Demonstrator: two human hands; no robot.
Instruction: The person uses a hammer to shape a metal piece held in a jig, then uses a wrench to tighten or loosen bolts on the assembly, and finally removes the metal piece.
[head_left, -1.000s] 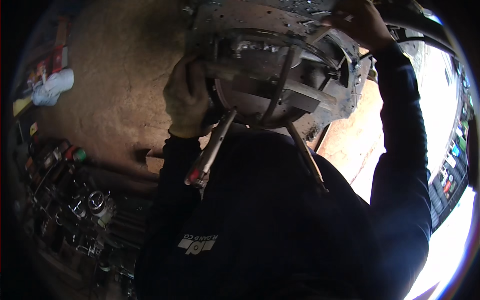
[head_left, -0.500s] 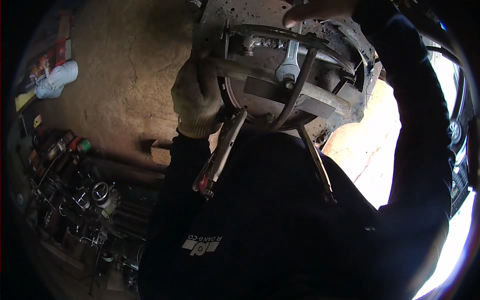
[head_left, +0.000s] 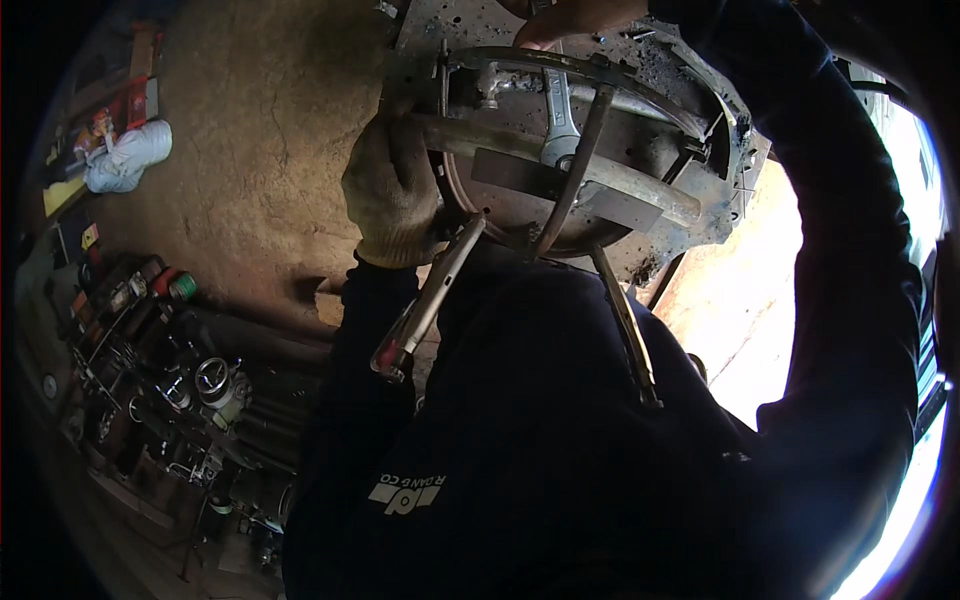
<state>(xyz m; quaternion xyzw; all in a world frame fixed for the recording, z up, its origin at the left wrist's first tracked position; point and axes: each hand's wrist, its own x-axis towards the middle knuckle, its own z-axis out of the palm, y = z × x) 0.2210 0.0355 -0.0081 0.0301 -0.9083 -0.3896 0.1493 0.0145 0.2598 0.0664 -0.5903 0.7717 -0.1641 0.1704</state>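
My left hand [head_left: 392,195], in a worn work glove, is closed around the left end of a long metal bar [head_left: 640,188]. That bar crosses a round metal frame [head_left: 455,180]. Bare, my right hand [head_left: 590,14] is at the upper end of an open-ended wrench [head_left: 557,105], fingers bent over its shank and partly cut off by the picture's edge. The wrench's jaw sits around a nut near the middle of the bar, partly behind a curved strip [head_left: 578,180]. Locking pliers [head_left: 432,295] hang from the frame's near left rim.
A second long-handled tool [head_left: 625,325] hangs from the near right rim. Under the frame is a metal plate [head_left: 690,225] strewn with dark debris. Machinery with a handwheel [head_left: 213,378] stands at lower left. A white bundle [head_left: 130,158] lies far left on the brown floor [head_left: 260,150].
The wrench's upper end has swung left with my right hand, its jaw staying at the nut. My left hand keeps its hold on the bar. The view has shifted slightly.
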